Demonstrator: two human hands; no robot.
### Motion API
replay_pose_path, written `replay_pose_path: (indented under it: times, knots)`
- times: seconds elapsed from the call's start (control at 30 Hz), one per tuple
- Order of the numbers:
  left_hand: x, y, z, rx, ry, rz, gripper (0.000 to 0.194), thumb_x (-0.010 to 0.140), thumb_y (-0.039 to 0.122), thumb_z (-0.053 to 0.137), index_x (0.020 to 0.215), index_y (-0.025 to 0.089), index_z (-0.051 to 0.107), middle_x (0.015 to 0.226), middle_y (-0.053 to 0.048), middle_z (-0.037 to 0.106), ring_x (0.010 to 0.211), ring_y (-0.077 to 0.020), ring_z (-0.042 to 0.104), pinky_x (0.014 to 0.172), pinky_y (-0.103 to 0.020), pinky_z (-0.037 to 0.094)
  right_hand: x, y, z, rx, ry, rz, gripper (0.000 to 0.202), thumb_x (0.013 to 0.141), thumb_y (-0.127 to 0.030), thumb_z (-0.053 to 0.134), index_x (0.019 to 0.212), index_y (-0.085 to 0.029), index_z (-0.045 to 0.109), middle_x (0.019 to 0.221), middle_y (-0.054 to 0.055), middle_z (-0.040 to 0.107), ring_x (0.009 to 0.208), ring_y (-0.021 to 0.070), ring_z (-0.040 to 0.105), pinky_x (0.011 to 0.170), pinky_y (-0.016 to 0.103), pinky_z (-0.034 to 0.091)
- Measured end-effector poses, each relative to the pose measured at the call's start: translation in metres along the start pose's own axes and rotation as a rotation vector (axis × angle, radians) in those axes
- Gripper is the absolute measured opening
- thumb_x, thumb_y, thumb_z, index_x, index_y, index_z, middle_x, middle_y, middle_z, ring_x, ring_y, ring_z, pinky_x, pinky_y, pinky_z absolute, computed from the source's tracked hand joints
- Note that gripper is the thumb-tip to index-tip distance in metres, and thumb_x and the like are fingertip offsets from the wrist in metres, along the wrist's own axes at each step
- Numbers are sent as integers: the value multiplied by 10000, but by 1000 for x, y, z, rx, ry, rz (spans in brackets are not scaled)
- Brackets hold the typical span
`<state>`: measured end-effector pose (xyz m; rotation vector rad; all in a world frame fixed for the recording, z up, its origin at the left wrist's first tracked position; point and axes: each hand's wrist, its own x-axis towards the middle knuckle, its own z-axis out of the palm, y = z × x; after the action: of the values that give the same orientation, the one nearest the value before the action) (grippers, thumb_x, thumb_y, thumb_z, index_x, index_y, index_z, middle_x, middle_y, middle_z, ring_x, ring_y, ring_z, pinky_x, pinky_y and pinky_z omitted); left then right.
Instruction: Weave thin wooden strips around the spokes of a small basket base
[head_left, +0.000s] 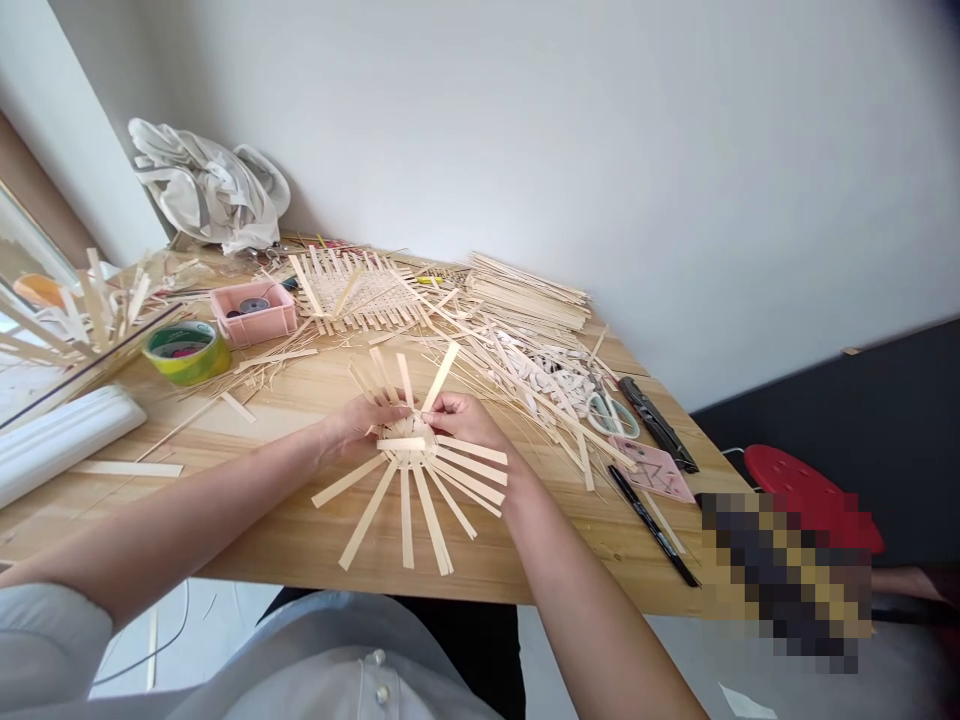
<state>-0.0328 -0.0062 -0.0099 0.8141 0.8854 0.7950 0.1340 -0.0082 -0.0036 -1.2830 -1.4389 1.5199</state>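
Note:
A small round weaving of pale wood strips [406, 458] is held up over the front of the table, its strips fanning outward like rays. My left hand [358, 415] grips its far left side, fingers closed round the strips. On the far right side, my right hand [455, 413] pinches the weaving near the base of an upward-slanting strip. Both hands sit close together at the rim. The fingertips are partly hidden behind the strips, and a short flat strip lies across the woven centre.
Behind are a woven mat [367, 290], stacked strips [525, 292] and tangled scraps [544, 370]. Left stand a pink box [255, 322] and tape rolls [187, 352]. Scissors [613, 415], a utility knife [658, 425] and a black marker [652, 525] lie right. A red stool [806, 490] stands beyond.

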Motion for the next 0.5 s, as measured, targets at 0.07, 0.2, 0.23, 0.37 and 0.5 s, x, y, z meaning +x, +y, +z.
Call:
replay_pose_path:
  times: [0.07,0.2,0.23,0.37,0.5]
  knots:
    - [2,3,1,-17,0,19,184,556,222,728,690,131,641,601,-38,611,509,-127,551,490,-241,427,2,-5,1,37,-15,3,208,562,-313,655,575,-151,526,538,-34,513,484,82,467,483,222,346]
    - [6,6,2,-52,49,87,181,514,179,741,605,120,597,514,-2,569,456,-102,516,450,-220,415,8,-15,3,53,-18,-21,274,504,-335,702,528,-150,501,470,-56,457,435,54,404,443,203,314]
    - [6,7,1,-53,46,104,185,510,179,742,601,120,592,515,-1,571,457,-101,515,444,-217,410,9,-17,3,54,-23,-26,281,498,-337,707,525,-148,502,464,-59,451,431,49,393,438,199,310]
    - [8,15,-1,-37,65,181,193,496,163,740,589,121,577,496,17,554,451,-91,506,439,-204,390,12,-27,-5,53,-75,-51,223,550,-314,684,599,-136,560,527,-33,515,478,65,463,481,207,367]
    - [10,28,-7,-22,177,235,204,484,165,730,615,122,581,529,14,564,473,-96,516,448,-204,385,-1,-36,-29,-129,104,-83,124,645,-243,598,732,-155,609,705,7,607,611,97,551,594,237,429]
